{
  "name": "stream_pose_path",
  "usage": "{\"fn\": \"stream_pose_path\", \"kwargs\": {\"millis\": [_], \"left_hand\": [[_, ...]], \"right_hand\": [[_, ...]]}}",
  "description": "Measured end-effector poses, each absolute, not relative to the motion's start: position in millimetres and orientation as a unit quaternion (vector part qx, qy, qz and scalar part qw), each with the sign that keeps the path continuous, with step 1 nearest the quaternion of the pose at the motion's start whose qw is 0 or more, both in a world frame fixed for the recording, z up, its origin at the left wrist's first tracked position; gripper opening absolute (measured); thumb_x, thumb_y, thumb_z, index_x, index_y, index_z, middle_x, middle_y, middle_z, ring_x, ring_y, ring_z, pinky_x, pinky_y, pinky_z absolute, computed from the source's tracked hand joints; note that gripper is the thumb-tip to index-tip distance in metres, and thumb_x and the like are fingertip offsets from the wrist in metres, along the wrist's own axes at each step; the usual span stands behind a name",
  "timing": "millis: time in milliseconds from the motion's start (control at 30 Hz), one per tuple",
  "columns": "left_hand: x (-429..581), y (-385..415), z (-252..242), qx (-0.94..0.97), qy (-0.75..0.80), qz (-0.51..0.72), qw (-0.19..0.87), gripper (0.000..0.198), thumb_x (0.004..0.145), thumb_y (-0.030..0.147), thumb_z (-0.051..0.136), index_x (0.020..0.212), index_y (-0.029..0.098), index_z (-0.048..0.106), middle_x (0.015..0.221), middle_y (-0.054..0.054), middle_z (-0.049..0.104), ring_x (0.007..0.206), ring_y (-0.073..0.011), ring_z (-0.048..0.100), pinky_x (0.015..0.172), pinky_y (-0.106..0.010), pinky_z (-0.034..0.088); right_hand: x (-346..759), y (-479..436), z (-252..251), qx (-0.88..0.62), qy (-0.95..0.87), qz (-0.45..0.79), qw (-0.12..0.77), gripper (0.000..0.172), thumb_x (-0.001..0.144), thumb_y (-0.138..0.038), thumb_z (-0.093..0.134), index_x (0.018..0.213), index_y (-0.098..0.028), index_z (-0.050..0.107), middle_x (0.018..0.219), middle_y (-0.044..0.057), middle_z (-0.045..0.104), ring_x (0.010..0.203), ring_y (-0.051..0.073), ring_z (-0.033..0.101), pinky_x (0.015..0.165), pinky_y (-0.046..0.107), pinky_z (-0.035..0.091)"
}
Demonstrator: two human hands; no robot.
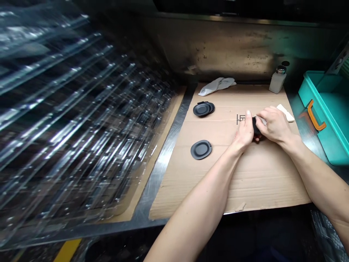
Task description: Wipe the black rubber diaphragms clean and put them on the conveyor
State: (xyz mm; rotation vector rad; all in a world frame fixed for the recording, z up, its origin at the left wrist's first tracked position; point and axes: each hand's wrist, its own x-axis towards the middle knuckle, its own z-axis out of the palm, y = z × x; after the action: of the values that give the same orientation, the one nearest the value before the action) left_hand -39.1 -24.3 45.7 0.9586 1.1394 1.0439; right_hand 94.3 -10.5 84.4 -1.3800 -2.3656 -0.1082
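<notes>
Over the cardboard sheet (201, 189), my left hand (245, 127) is closed around a black part (255, 125), mostly hidden by my fingers. My right hand (274, 123) presses against that part with curled fingers; a small pale thing shows under them, too covered to name. To the left lies one black oval cover (201, 149) with a raised ring inside. Farther back, a small overlapping group of similar black covers (203, 108) rests on the cardboard. Just beyond my right hand is a white block-like piece (285, 113).
Stacked clear plastic trays (89, 127), blurred, fill the left side. A white cloth (217, 86) and a metal-topped bottle (278, 79) sit at the back. On the right stands a teal toolbox (331, 127) with an orange handle (315, 115). A metal wall (231, 51) closes the rear.
</notes>
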Motion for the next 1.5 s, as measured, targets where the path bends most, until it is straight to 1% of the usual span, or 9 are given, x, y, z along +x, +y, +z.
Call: {"fn": "stream_pose_path", "kwargs": {"millis": [133,367,700,967,1067,1200,1367,1433,1500], "left_hand": [[-38,-23,45,0.374,0.457,0.505,0.630,0.074,0.097,0.078,0.033,0.079,0.016,0.068,0.055,-0.004,0.061,0.044,-0.0131,0.056,0.044,-0.022,0.042],[-59,-18,57,0.207,0.313,0.494,0.784,0.074,0.105,0.064,0.021,0.098,0.009,0.070,0.068,-0.012,0.067,0.052,-0.0141,0.056,0.044,-0.021,0.038],[-58,-11,53,0.208,0.272,0.528,0.777,0.054,0.108,0.047,0.028,0.122,0.012,0.067,0.094,-0.017,0.075,0.065,-0.0188,0.064,0.055,-0.026,0.044],[-59,-9,53,0.175,0.251,0.534,0.788,0.049,0.107,0.039,0.031,0.113,0.008,0.069,0.103,-0.022,0.074,0.083,-0.0244,0.071,0.058,-0.028,0.045],[-59,-8,54,0.165,0.250,0.534,0.791,0.048,0.106,0.037,0.032,0.114,0.008,0.069,0.109,-0.023,0.074,0.089,-0.0261,0.072,0.060,-0.029,0.047],[-61,-6,53,0.140,0.260,0.549,0.782,0.044,0.105,0.034,0.034,0.120,0.010,0.068,0.116,-0.021,0.073,0.093,-0.0259,0.072,0.063,-0.028,0.049],[-62,-5,53,0.137,0.263,0.556,0.776,0.040,0.104,0.030,0.037,0.120,0.010,0.067,0.121,-0.021,0.072,0.095,-0.0268,0.072,0.066,-0.030,0.051],[-61,-5,53,0.137,0.261,0.558,0.776,0.038,0.103,0.028,0.038,0.119,0.010,0.067,0.120,-0.021,0.073,0.097,-0.0272,0.072,0.067,-0.030,0.052],[-59,-6,53,0.136,0.260,0.560,0.775,0.037,0.101,0.027,0.039,0.117,0.010,0.067,0.118,-0.021,0.073,0.098,-0.0277,0.072,0.069,-0.032,0.053]], "right_hand": [[99,-9,85,-0.511,-0.836,-0.019,0.196,0.026,0.093,-0.027,0.051,0.085,-0.019,0.075,0.085,0.009,0.072,0.083,0.023,0.059,0.078,0.034,0.038],[130,4,84,-0.585,-0.750,0.028,0.307,0.029,0.095,-0.037,0.053,0.093,-0.022,0.078,0.088,0.005,0.075,0.083,0.021,0.066,0.075,0.030,0.041],[117,-3,88,-0.522,-0.777,0.084,0.343,0.029,0.097,-0.037,0.055,0.104,-0.020,0.077,0.096,0.007,0.073,0.089,0.020,0.064,0.083,0.031,0.045],[115,-3,91,-0.559,-0.723,0.130,0.385,0.027,0.094,-0.044,0.059,0.092,-0.019,0.067,0.085,0.005,0.072,0.076,0.018,0.063,0.072,0.029,0.044],[116,-4,93,-0.562,-0.736,0.122,0.356,0.024,0.091,-0.042,0.060,0.089,-0.019,0.069,0.085,0.004,0.073,0.075,0.018,0.064,0.071,0.028,0.044],[132,1,91,-0.591,-0.761,0.138,0.231,0.026,0.090,-0.042,0.061,0.084,-0.021,0.075,0.081,0.005,0.073,0.076,0.020,0.063,0.071,0.030,0.044],[164,16,76,-0.682,-0.708,-0.046,0.180,0.041,0.093,-0.045,0.060,0.124,-0.021,0.073,0.127,0.019,0.066,0.110,0.035,0.058,0.088,0.044,0.045],[168,21,70,-0.688,-0.712,-0.038,0.134,0.043,0.094,-0.040,0.060,0.128,-0.017,0.071,0.121,0.022,0.067,0.108,0.036,0.059,0.089,0.044,0.045],[159,20,68,-0.666,-0.731,-0.025,0.147,0.039,0.097,-0.035,0.055,0.126,-0.014,0.071,0.110,0.020,0.069,0.103,0.032,0.060,0.091,0.042,0.045]]}}
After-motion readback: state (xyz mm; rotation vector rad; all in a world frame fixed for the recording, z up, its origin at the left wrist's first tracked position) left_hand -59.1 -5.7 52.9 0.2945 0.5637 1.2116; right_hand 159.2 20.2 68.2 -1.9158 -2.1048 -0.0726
